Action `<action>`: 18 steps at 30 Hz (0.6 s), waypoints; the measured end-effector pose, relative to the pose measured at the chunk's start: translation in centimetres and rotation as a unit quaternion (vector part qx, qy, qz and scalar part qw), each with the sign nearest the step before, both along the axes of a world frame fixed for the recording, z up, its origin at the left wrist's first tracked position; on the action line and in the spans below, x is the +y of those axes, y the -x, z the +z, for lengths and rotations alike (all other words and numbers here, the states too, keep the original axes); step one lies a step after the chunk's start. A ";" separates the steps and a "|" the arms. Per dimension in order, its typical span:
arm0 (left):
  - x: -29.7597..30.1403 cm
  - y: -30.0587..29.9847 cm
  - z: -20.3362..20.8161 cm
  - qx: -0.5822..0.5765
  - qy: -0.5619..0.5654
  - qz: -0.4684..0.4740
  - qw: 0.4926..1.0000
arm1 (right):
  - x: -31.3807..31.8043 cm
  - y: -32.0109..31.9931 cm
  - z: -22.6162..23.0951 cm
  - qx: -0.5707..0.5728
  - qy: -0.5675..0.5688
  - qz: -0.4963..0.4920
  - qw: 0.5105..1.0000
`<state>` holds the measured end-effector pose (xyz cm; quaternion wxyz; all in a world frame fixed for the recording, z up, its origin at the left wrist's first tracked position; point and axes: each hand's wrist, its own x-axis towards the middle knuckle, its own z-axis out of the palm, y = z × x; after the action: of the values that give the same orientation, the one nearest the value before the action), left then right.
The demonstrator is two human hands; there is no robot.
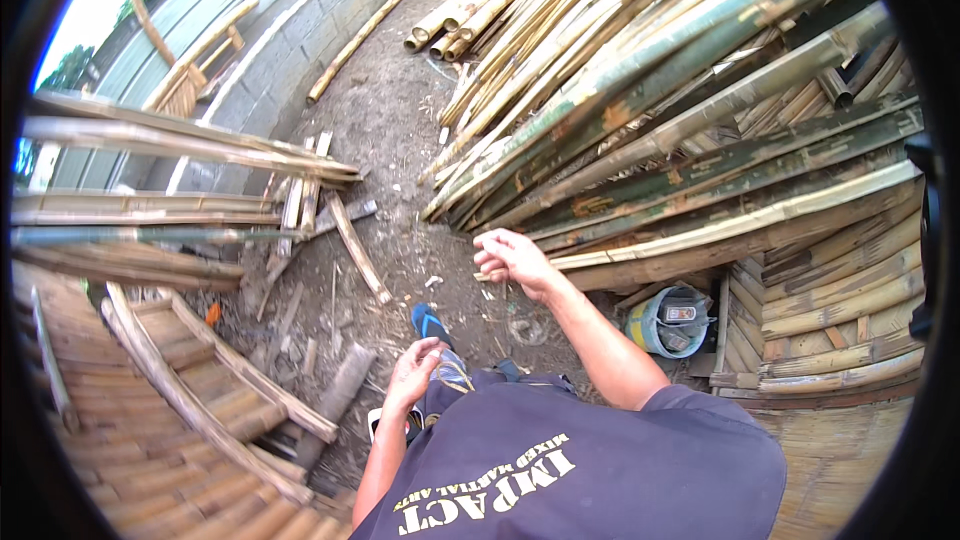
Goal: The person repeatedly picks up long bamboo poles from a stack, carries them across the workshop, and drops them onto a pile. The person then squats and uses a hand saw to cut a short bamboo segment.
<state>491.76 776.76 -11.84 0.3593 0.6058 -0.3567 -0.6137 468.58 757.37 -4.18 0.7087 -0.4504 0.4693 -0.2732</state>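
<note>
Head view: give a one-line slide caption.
Left hand near the dark shirt, right hand extended near bamboo poles, a bucket standing to the right.

Bamboo poles (655, 35) look smooth, the cloth shirt (640, 470) matt, the bucket (637, 325) plastic.

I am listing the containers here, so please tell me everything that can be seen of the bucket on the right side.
The bucket is round and looks like plastic, pale inside, with yellow on its outer wall. It is lidless, its mouth facing up. Inside lie a greyish rectangular item and other things too unclear to name. It appears to stand on the ground, between the right forearm and a bamboo panel; whether it touches the panel is unclear. Nobody holds it.
</note>
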 end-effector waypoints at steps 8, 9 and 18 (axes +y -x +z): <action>-30.1 -16.5 5.8 -0.102 0.060 -0.076 0.990 | -16.5 -8.2 2.3 -0.041 -0.013 -0.080 0.996; -33.9 -16.6 6.5 -0.108 0.081 -0.096 0.986 | -18.7 -8.7 2.2 -0.054 -0.014 -0.100 0.993; -59.3 -6.4 7.6 -0.008 0.051 -0.311 0.949 | -38.1 -11.9 1.0 -0.069 -0.033 -0.191 0.979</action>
<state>498.14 717.43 -4.27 0.1788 0.4503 -0.5611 -0.6712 480.44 719.28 -3.22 0.6887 -0.3089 0.5052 -0.4183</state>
